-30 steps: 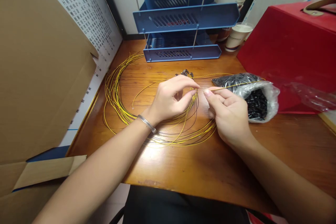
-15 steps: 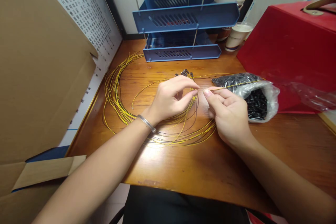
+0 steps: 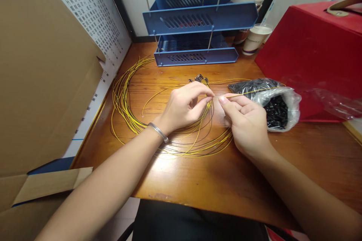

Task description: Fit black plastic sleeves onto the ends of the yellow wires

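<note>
My right hand [image 3: 249, 122] pinches a thin yellow wire [image 3: 261, 90] between thumb and forefinger; the wire runs off to the right above a plastic bag [image 3: 292, 111] of small black parts. Close by on the left, the thumb and forefinger of my left hand [image 3: 188, 107] come together in a pinch by the wire's end. Whatever lies between those fingertips is too small to make out. Beneath and behind my hands are loops of yellow and black wires [image 3: 126, 107], with a cluster of small dark connectors [image 3: 200, 79] at some ends.
Blue tiered trays [image 3: 198, 58] stand at the back of the wooden table [image 3: 192, 180], beside a paper cup [image 3: 254, 41] and a bottle. On the right is a red box [image 3: 316, 56] with a handle. A cardboard box [image 3: 42, 83] rises at the left.
</note>
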The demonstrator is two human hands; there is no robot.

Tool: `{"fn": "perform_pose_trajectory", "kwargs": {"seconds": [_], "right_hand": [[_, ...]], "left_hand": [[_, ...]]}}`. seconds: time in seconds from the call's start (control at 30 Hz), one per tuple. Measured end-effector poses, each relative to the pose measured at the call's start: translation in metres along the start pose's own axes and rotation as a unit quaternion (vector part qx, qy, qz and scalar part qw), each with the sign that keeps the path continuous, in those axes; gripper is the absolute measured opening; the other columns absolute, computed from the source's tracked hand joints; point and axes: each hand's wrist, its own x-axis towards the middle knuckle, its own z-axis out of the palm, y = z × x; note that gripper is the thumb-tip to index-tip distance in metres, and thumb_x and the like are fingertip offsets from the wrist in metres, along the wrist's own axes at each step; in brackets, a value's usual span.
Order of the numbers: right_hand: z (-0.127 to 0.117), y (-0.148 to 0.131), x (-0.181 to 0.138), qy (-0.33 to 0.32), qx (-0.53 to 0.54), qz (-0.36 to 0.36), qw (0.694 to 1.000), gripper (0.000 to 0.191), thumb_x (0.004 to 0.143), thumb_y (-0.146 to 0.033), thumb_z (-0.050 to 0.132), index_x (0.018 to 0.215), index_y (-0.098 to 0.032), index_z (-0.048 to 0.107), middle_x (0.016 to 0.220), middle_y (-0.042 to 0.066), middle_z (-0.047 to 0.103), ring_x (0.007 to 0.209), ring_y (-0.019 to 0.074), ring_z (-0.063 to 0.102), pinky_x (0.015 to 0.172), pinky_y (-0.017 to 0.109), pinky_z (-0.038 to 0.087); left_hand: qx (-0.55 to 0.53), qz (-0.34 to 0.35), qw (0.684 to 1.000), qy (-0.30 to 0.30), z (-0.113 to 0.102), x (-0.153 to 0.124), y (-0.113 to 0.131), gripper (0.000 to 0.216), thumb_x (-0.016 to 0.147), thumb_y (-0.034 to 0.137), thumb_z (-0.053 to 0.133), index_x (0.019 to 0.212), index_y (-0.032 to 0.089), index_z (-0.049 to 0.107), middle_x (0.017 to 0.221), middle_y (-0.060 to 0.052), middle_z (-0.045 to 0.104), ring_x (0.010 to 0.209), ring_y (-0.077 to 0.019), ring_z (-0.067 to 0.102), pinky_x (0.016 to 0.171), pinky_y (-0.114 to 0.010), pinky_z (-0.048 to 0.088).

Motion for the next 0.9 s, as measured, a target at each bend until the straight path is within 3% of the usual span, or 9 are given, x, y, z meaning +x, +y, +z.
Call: {"fn": "perform_pose_trajectory", "kwargs": {"seconds": [0.37, 0.57, 0.77, 0.9], "right_hand": [[0.0005, -0.0002, 0.0008, 0.007, 0.018, -0.001, 1.000, 0.022, 0.077, -0.035, 0.077, 0.085, -0.018, 0.066, 0.051, -0.008, 0.046, 0.043, 0.0067, 0.033, 0.041, 0.023, 0.022], [0.0008, -0.0008, 0.0005, 0.006, 0.012, 0.000, 1.000, 0.020, 0.078, -0.034, 0.076, 0.084, -0.017, 0.067, 0.051, -0.008, 0.046, 0.043, 0.0067, 0.033, 0.042, 0.024, 0.023], [0.0008, 0.0004, 0.0007, 0.001, 0.011, -0.012, 1.000, 0.016, 0.081, -0.031, 0.074, 0.085, -0.017, 0.069, 0.052, -0.007, 0.050, 0.044, 0.0066, 0.037, 0.042, 0.024, 0.024], [-0.0001, 0.0017, 0.0012, -0.002, 0.021, -0.010, 1.000, 0.017, 0.081, -0.032, 0.074, 0.086, -0.017, 0.069, 0.052, -0.007, 0.049, 0.044, 0.0062, 0.035, 0.041, 0.023, 0.023]], "left_hand": [[0.000, -0.001, 1.000, 0.003, 0.0005, -0.0002, -0.0016, 0.009, 0.092, 0.012, 0.061, 0.095, 0.014, 0.069, 0.095, -0.007, 0.073, 0.087, -0.0139, 0.067, 0.078, -0.025, 0.052], [0.010, 0.007, 1.000, 0.004, 0.0011, -0.0007, -0.0016, 0.010, 0.093, 0.017, 0.064, 0.101, 0.015, 0.069, 0.100, -0.006, 0.073, 0.073, -0.0102, 0.063, 0.069, -0.023, 0.051], [0.006, 0.046, 0.999, 0.017, 0.0030, 0.0000, -0.0028, 0.009, 0.094, 0.021, 0.065, 0.099, 0.016, 0.070, 0.097, -0.007, 0.074, 0.091, -0.0141, 0.068, 0.080, -0.025, 0.054], [-0.001, 0.051, 0.999, 0.001, 0.0026, 0.0007, -0.0029, 0.007, 0.094, 0.018, 0.064, 0.095, 0.015, 0.070, 0.093, -0.008, 0.074, 0.085, -0.0135, 0.067, 0.079, -0.025, 0.054]]}}
